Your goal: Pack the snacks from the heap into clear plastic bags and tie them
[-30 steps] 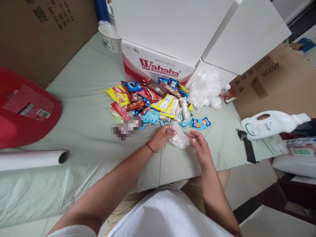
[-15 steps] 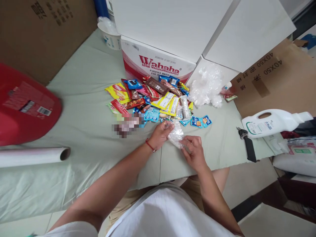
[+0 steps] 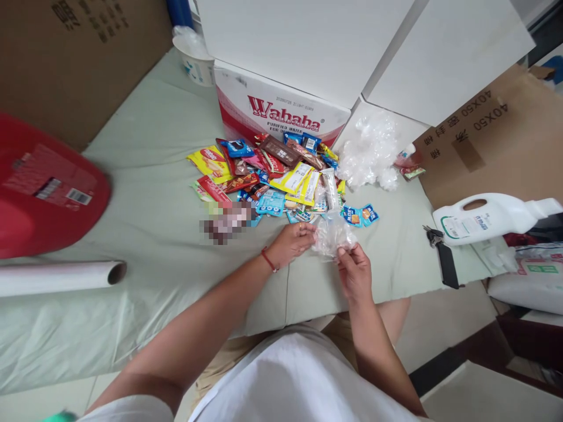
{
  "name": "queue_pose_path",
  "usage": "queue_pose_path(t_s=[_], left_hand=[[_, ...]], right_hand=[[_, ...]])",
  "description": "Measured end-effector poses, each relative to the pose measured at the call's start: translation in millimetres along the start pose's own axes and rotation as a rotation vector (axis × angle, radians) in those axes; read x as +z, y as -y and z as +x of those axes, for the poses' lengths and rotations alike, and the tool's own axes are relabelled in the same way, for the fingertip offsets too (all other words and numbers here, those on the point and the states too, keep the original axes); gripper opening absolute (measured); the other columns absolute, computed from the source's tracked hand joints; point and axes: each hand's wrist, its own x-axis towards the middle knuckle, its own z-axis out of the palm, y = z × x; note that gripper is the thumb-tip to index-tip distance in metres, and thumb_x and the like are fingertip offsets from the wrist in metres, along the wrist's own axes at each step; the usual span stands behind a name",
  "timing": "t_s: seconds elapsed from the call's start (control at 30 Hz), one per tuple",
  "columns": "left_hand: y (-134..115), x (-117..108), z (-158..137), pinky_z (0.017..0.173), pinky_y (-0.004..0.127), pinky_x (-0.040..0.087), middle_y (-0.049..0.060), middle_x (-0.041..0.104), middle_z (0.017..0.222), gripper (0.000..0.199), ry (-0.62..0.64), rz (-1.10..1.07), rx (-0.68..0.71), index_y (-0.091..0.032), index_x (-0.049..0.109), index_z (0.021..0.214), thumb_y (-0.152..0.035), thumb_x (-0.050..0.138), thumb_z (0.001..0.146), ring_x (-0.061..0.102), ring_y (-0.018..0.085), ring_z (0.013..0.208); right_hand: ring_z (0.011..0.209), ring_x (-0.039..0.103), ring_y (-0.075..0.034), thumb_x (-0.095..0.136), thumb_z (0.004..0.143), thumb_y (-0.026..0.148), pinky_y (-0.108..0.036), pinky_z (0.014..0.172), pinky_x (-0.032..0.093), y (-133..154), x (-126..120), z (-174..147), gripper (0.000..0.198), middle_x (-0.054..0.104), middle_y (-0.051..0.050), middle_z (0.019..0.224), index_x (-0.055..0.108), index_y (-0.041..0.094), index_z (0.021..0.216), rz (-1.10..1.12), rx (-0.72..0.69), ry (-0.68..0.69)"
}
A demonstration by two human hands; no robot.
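Note:
A crinkled clear plastic bag [image 3: 333,234] is stretched between my two hands, just above the table's green cloth. My left hand [image 3: 292,243], with a red cord bracelet at the wrist, pinches the bag's left side. On its lower right edge, the thumb and fingers of my right hand [image 3: 354,271] are closed. Right behind the bag lies a heap of wrapped snacks [image 3: 281,176] in yellow, red, brown and blue packets. Two small blue packets [image 3: 359,215] lie to the right of the heap. A blurred-out patch covers something at the heap's front left.
Behind the snacks stands a Wahaha carton [image 3: 281,108], with a pile of clear plastic bags [image 3: 369,149] beside it. To the right lie a white jug [image 3: 492,218] and keys with a black fob [image 3: 446,264]. A red container [image 3: 48,187] and a white roll [image 3: 57,277] are at left.
The plastic bag has gone from bunched up to spread wider. My right hand has moved slightly right and turned more upright, while my left hand has shifted a little.

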Motion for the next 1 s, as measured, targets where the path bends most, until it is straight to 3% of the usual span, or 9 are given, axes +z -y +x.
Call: queue_pose_path(t_s=[0.1, 0.23, 0.3, 0.4, 0.53, 0.6, 0.7, 0.83, 1.0], left_hand=[[-3, -4, 1, 0.041, 0.017, 0.018, 0.0, 0.065, 0.073, 0.057, -0.002, -0.059, 0.026, -0.017, 0.06, 0.09, -0.053, 0.093, 0.06, 0.034, 0.002, 0.046], [-5, -5, 1, 0.041, 0.016, 0.018, 0.0, 0.067, 0.072, 0.057, 0.005, -0.078, 0.025, -0.017, 0.06, 0.089, -0.052, 0.094, 0.059, 0.036, 0.002, 0.046], [-5, -4, 1, 0.041, 0.016, 0.018, 0.0, 0.067, 0.073, 0.057, 0.011, -0.082, 0.028, -0.018, 0.06, 0.089, -0.052, 0.094, 0.06, 0.037, 0.002, 0.046], [-5, -3, 0, 0.042, 0.016, 0.018, -0.001, 0.066, 0.073, 0.054, 0.023, -0.087, 0.041, -0.019, 0.059, 0.088, -0.051, 0.093, 0.062, 0.038, 0.003, 0.048], [-3, -2, -1, 0.044, 0.018, 0.019, 0.0, 0.067, 0.073, 0.052, 0.057, -0.035, 0.067, -0.018, 0.06, 0.091, -0.053, 0.09, 0.065, 0.036, 0.003, 0.047], [-2, -1, -2, 0.045, 0.019, 0.02, 0.0, 0.068, 0.074, 0.052, 0.08, -0.007, 0.088, -0.018, 0.061, 0.092, -0.053, 0.089, 0.067, 0.036, 0.003, 0.047], [-2, 1, -5, 0.045, 0.019, 0.021, 0.002, 0.069, 0.08, 0.051, 0.107, -0.004, 0.118, -0.018, 0.062, 0.095, -0.054, 0.087, 0.07, 0.038, 0.004, 0.05], [-2, 5, -6, 0.044, 0.019, 0.019, 0.0, 0.065, 0.093, 0.054, -0.009, -0.046, 0.137, -0.021, 0.055, 0.098, -0.052, 0.088, 0.069, 0.04, 0.003, 0.051], [2, 9, -2, 0.049, 0.019, 0.031, -0.001, 0.062, 0.092, 0.052, -0.107, 0.169, 0.129, -0.019, 0.059, 0.095, -0.05, 0.089, 0.066, 0.049, 0.006, 0.06]], right_hand=[[0.055, 0.041, -0.008, 0.09, 0.065, 0.039, -0.022, 0.05, 0.035, -3, -8, 4, 0.04, 0.053, 0.006, 0.072, 0.058, 0.023, 0.082, 0.152, 0.131, -0.096], [0.052, 0.037, -0.008, 0.088, 0.066, 0.042, -0.022, 0.046, 0.028, -14, -22, 4, 0.041, 0.048, 0.007, 0.068, 0.056, 0.023, 0.082, 0.036, 0.198, -0.133], [0.056, 0.042, -0.012, 0.081, 0.073, 0.047, -0.025, 0.048, 0.033, -17, -28, 0, 0.037, 0.052, 0.004, 0.074, 0.058, 0.024, 0.089, -0.144, 0.077, -0.213], [0.072, 0.052, -0.017, 0.069, 0.087, 0.049, -0.03, 0.061, 0.045, -10, -33, -6, 0.03, 0.061, -0.004, 0.095, 0.063, 0.026, 0.105, -0.468, -0.265, -0.385], [0.071, 0.051, -0.015, 0.069, 0.09, 0.044, -0.034, 0.069, 0.048, 6, -25, -4, 0.033, 0.06, -0.008, 0.122, 0.067, 0.029, 0.119, -0.678, -0.488, -0.162], [0.063, 0.047, -0.013, 0.075, 0.085, 0.044, -0.033, 0.063, 0.046, 9, -16, 2, 0.042, 0.063, -0.007, 0.122, 0.068, 0.031, 0.124, -0.705, -0.446, 0.021], [0.059, 0.046, -0.014, 0.073, 0.087, 0.044, -0.031, 0.06, 0.042, 5, -4, 12, 0.025, 0.069, -0.002, 0.091, 0.077, 0.028, 0.106, -0.649, -0.283, 0.166], [0.059, 0.047, -0.014, 0.075, 0.084, 0.044, -0.028, 0.058, 0.038, -2, 5, 17, 0.022, 0.067, 0.001, 0.073, 0.077, 0.024, 0.093, -0.374, -0.101, 0.06], [0.055, 0.043, -0.011, 0.077, 0.079, 0.046, -0.026, 0.053, 0.035, -2, 16, 11, 0.028, 0.065, 0.002, 0.07, 0.076, 0.022, 0.093, -0.278, -0.064, 0.013]])
